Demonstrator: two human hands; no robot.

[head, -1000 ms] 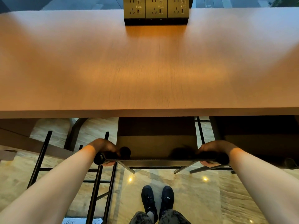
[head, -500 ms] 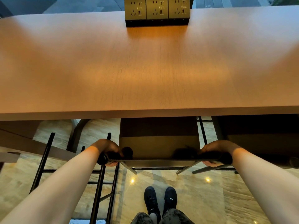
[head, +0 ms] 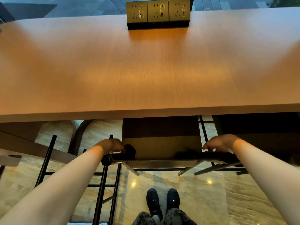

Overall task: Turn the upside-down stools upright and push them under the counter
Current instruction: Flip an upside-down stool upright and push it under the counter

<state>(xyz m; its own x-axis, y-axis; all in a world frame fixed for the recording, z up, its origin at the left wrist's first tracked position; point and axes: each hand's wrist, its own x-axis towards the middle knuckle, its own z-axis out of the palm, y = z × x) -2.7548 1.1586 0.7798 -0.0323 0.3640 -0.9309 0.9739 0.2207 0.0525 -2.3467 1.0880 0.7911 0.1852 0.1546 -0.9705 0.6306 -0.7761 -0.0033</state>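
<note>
Stool [head: 160, 148] upright, seat partly under the counter [head: 146, 70] edge, its near rail between both grips. Left hand [head: 112, 146] curled over the rail's left end, fingers wrapped round it. Right hand [head: 219, 145] on the rail's right end, fingers draped over the top; can't tell if they wrap fully. Second stool frame [head: 103, 184] below-left of the left grip. Socket block [head: 158, 13] at the counter's far edge, well beyond both grips. Shoes [head: 162, 202] on the floor, below and between the grips.
</note>
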